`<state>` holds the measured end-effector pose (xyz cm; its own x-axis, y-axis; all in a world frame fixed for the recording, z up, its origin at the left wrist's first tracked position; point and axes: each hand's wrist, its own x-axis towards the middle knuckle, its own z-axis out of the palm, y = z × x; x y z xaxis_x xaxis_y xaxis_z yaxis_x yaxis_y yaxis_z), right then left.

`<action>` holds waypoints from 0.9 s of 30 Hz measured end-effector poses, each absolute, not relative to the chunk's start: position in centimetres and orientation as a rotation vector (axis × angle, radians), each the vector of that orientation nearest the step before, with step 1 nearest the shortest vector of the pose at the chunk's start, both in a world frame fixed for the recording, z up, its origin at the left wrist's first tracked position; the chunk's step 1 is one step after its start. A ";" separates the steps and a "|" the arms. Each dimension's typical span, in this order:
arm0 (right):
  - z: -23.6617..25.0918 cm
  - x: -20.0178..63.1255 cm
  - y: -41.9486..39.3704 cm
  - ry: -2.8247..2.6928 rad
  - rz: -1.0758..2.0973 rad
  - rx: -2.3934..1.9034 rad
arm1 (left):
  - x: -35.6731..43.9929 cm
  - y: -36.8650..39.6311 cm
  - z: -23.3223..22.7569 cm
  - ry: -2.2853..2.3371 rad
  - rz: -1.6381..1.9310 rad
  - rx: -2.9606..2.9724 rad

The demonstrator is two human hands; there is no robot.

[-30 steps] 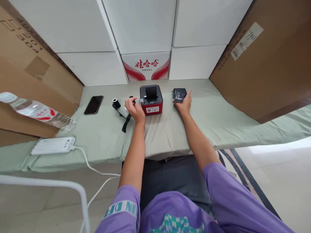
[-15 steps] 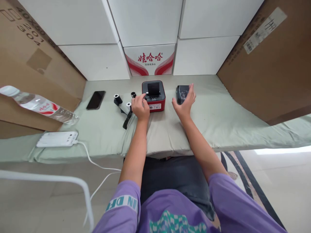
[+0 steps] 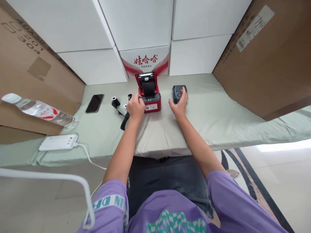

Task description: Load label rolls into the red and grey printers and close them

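Observation:
A small red-and-black label printer stands on the cloth-covered surface, its lid raised at the back. Dark strip material shows inside it. My left hand is closed at the printer's front left corner, thumb side against it; some fingertips are hidden. To the right, my right hand is open with thumb and fingers apart. Its fingers reach over the right side of a small black boxy device and partly cover it; I cannot tell if they touch. Several black rolls with white cores lie left of my left hand.
A black phone lies farther left. A water bottle and a white power bank with a cable are at the left edge. Cardboard boxes flank both sides; white cartons wall the back. A white bent tube crosses the lower left.
The printer's lid has swung up from shut to raised. My left hand's fingers have curled in at the printer's corner. My right hand stays open by the black device.

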<state>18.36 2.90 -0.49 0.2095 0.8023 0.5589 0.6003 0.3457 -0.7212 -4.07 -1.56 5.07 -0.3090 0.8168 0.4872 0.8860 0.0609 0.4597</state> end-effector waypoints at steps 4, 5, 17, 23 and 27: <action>-1.7 18.5 4.0 -1.471 0.166 -1.265 | -3.7 -2.1 5.1 -2.212 -1.047 -1.767; -1.9 18.5 4.1 -1.477 0.158 -1.246 | -3.7 -2.3 5.2 -2.211 -1.035 -1.772; -2.3 18.2 4.2 -1.503 0.244 -1.132 | -8.6 4.7 10.0 -2.009 -0.681 -2.556; -2.7 18.0 4.2 -1.516 0.322 -1.104 | -7.1 10.2 10.7 -2.109 -0.345 -2.808; -2.6 18.0 4.1 -1.486 0.363 -1.098 | -6.9 11.8 11.1 -2.223 -0.108 -2.758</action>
